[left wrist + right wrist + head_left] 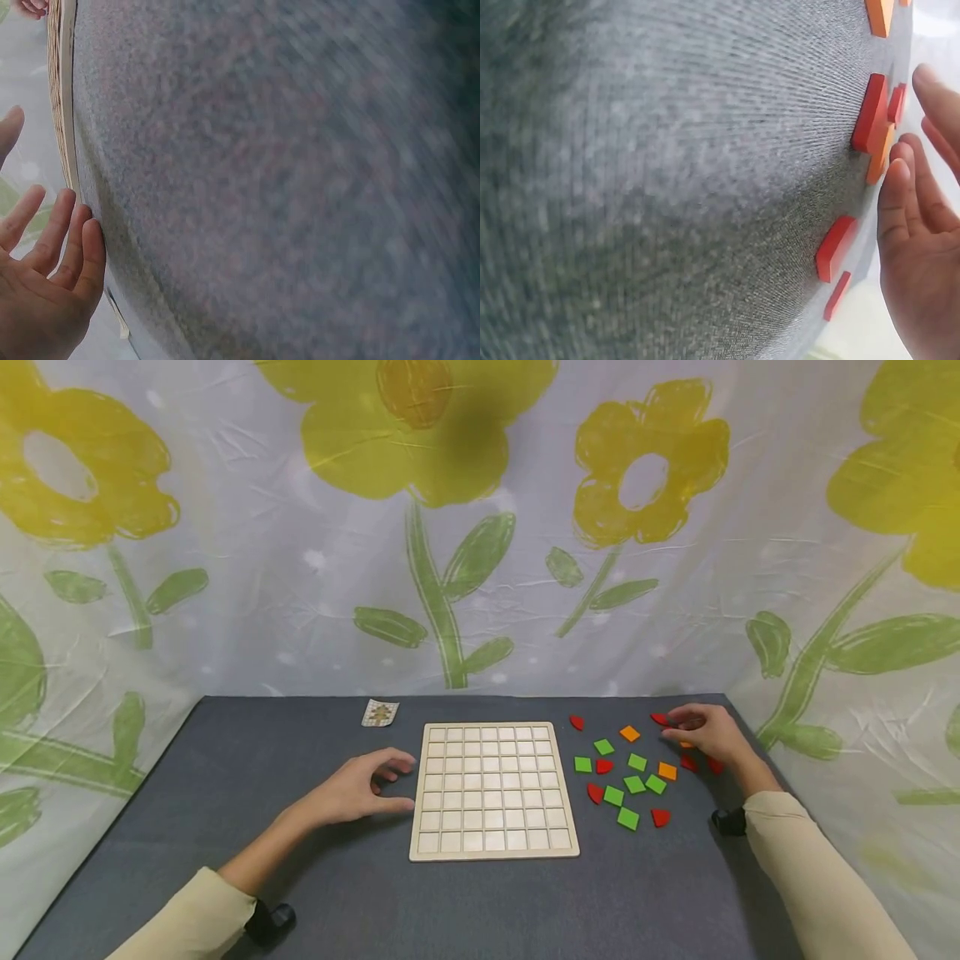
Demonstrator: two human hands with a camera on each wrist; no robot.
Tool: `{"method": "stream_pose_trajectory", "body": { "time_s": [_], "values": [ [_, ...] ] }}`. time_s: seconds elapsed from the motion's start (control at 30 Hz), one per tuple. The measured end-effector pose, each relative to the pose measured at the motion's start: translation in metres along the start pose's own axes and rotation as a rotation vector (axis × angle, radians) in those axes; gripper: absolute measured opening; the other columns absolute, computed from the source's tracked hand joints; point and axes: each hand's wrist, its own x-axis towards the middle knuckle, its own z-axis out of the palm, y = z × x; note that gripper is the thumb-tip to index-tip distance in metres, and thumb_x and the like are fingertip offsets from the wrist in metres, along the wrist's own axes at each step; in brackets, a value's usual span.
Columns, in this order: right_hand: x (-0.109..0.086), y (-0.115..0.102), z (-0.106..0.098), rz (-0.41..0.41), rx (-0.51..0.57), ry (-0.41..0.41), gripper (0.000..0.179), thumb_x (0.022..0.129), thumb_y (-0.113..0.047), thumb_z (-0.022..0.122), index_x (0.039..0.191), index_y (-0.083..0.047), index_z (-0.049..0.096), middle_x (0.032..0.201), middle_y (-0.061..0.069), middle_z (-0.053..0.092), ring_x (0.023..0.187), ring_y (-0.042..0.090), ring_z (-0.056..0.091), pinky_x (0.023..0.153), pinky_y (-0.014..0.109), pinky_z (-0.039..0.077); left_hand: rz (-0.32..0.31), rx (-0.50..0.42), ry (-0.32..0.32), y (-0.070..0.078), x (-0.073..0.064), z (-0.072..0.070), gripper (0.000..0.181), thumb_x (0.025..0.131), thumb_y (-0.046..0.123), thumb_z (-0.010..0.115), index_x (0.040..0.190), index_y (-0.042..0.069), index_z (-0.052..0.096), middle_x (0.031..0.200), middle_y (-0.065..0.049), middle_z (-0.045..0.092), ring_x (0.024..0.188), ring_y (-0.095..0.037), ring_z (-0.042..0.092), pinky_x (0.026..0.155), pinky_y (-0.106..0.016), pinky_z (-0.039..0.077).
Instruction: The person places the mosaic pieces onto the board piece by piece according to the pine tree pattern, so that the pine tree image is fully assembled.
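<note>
A pale wooden board [493,853] with a grid of square recesses lies in the middle of the dark table. Beside its left edge is my left hand [352,789], thumb and fingers spread apart with nothing between them. In the left wrist view its fingers [52,232] reach close to the board's edge [67,97]. At the far right my right hand [708,732] hovers over scattered tiles, fingertips right by a red rounded piece [659,719]. An orange tile [687,744] lies partly hidden under that hand. In the right wrist view the fingers [892,199] look loosely bent and hold nothing.
Green squares [627,818], orange squares [667,771] and red rounded pieces [661,817] are strewn right of the board. A small patterned card [380,712] lies at the back, left of the board. A flower-printed cloth [300,568] hangs behind the table.
</note>
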Motion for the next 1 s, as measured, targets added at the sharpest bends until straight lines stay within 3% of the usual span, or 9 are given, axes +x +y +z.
{"method": "stream_pose_trajectory", "body": {
  "time_s": [0.5, 0.87, 1.0],
  "values": [
    [0.0057, 0.0037, 0.0029, 0.005, -0.054, -0.002, 0.029, 0.092, -0.008, 0.078, 0.115, 0.008, 0.071, 0.103, 0.021, 0.07, 0.088, 0.032, 0.067, 0.066, 0.033, 0.054, -0.016, 0.013, -0.018, 0.0017, 0.0044, 0.0024, 0.066, 0.088, 0.041, 0.081, 0.138, 0.006, 0.057, 0.13, -0.011, 0.061, 0.111, -0.03, 0.061, 0.085, -0.044, 0.051],
    [0.0075, 0.0028, 0.0041, 0.005, -0.04, 0.0, 0.024, 0.092, -0.005, 0.077, 0.111, 0.008, 0.071, 0.102, 0.021, 0.071, 0.086, 0.03, 0.067, 0.065, 0.031, 0.054, -0.019, 0.003, -0.033, 0.0015, 0.0058, 0.0016, 0.066, 0.088, 0.041, 0.081, 0.138, 0.005, 0.057, 0.131, -0.012, 0.06, 0.112, -0.031, 0.06, 0.086, -0.045, 0.051],
    [0.0064, 0.0008, 0.0037, 0.008, -0.04, 0.014, 0.024, 0.093, -0.006, 0.077, 0.111, 0.007, 0.071, 0.104, 0.021, 0.071, 0.092, 0.034, 0.067, 0.066, 0.031, 0.055, -0.012, 0.019, -0.03, 0.0008, 0.007, 0.0034, 0.066, 0.087, 0.039, 0.083, 0.137, 0.004, 0.057, 0.131, -0.012, 0.06, 0.112, -0.031, 0.06, 0.086, -0.044, 0.051]
  ]
}}
